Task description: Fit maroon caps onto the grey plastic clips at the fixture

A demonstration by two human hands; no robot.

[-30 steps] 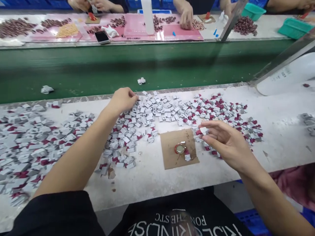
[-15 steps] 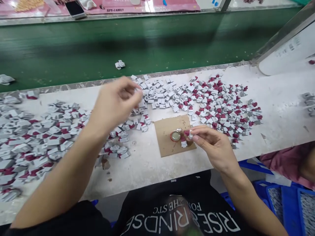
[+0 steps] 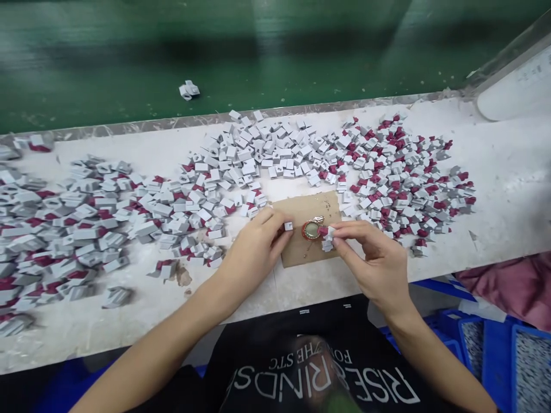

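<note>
My left hand (image 3: 260,238) pinches a small light-grey plastic block (image 3: 288,226) between thumb and fingertips, over the left edge of a brown cardboard piece (image 3: 295,255). Between the thumb and forefinger of my right hand (image 3: 374,252) is a grey-and-maroon plastic piece (image 3: 322,230), its maroon end pointing left. A round metal disc with a red rim (image 3: 310,230) lies on the cardboard between my hands, close to that maroon end. Another grey piece (image 3: 327,245) shows just below the right fingertips, partly covered.
Plain grey blocks (image 3: 279,146) form a heap beyond the cardboard. Grey-and-maroon pieces spread in a left pile (image 3: 86,229) and a right pile (image 3: 400,178). A green belt (image 3: 241,69) runs behind the table. Blue bins (image 3: 491,355) and a person's maroon sleeve (image 3: 512,287) are at lower right.
My left hand has come down and right from the heap of grey blocks to the cardboard, carrying a block. My right hand stays near the disc. The view has tipped downward.
</note>
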